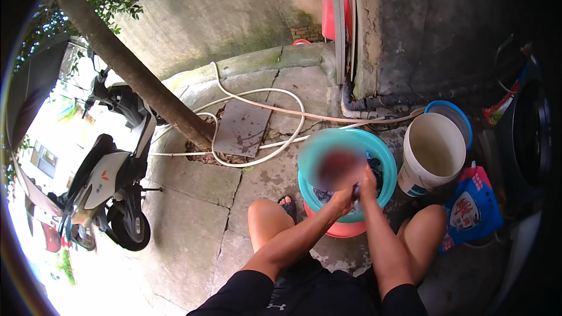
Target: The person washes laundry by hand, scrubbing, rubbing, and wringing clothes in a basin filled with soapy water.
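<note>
Close together over a teal plastic basin [390,158], my left hand [344,200] and my right hand [368,186] grip a bunched dark cloth [356,192]. A blurred patch covers the basin's left part and some of my fingers, so much of the cloth is hidden. Wet dark clothes [322,195] lie in the basin, below and around my hands. Beneath the teal basin stands a red basin [347,229], between my bent knees.
A white bucket [434,145] and a blue-rimmed basin [454,116] stand at right, near a blue detergent pouch [474,213]. A pale hose [298,116] loops across the concrete by a slab [243,127] and a leaning tree trunk [131,61]. An electric scooter [105,180] is parked left.
</note>
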The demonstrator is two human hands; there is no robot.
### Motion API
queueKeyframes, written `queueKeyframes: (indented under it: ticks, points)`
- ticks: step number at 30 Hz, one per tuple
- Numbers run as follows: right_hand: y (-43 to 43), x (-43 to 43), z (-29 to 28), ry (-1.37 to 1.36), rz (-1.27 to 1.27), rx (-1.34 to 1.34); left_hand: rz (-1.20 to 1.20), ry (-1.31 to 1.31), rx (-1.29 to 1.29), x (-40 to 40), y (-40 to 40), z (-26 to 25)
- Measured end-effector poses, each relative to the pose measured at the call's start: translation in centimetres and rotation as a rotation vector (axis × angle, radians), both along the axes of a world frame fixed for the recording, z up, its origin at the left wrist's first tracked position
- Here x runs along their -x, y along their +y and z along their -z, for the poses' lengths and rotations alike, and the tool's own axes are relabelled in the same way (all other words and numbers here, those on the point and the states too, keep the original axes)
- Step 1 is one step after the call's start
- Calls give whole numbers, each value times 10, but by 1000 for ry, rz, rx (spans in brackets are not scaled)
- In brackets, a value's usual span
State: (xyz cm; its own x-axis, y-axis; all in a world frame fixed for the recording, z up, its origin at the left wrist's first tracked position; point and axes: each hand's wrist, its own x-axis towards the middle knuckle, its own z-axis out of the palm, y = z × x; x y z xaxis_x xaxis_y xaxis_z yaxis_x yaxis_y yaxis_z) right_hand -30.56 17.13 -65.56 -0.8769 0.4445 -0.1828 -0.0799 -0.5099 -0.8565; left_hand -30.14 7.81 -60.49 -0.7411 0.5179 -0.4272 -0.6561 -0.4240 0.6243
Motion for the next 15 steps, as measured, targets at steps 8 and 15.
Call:
queueKeyframes:
  ticks: [8,15]
  points:
    - [-62,-21,-62,77,66,-966,27,-44,-71,30,-30,4]
    - [-43,-18,-28,54,-62,-266,78,38,57,30,-15,-15]
